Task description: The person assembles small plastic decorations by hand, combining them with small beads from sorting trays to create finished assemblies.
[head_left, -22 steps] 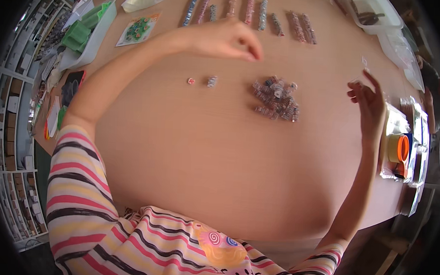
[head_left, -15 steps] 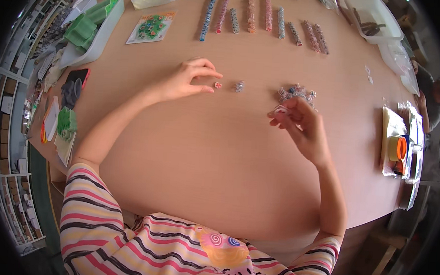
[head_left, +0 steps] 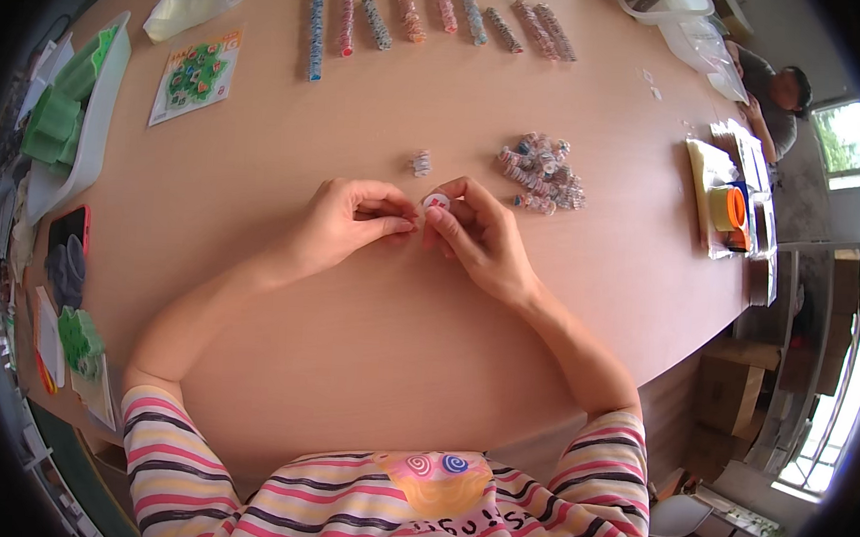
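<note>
My right hand [head_left: 485,240] pinches a small round white disc [head_left: 435,202] with a red mark between thumb and forefinger. Close beside it, my left hand [head_left: 340,227] has its thumb and fingertips pressed together; whatever lies between them is too small to make out. A short stack of thin discs [head_left: 419,163] stands on the table just beyond both hands. Farther to the right lies a heap of short disc stacks [head_left: 542,173] in clear wrapping.
Long wrapped rolls of discs [head_left: 409,10] line the far side. At left are a green-printed card [head_left: 195,79], a white tray [head_left: 102,125] with green shapes, and a phone [head_left: 84,231]. At right, packets with an orange-centred tape roll [head_left: 730,208]; a person [head_left: 785,91] sits beyond.
My right hand has come left from the heap with the disc, meeting my left hand. The left fingers have closed; the small red piece beside them no longer shows on the table. The view has shifted.
</note>
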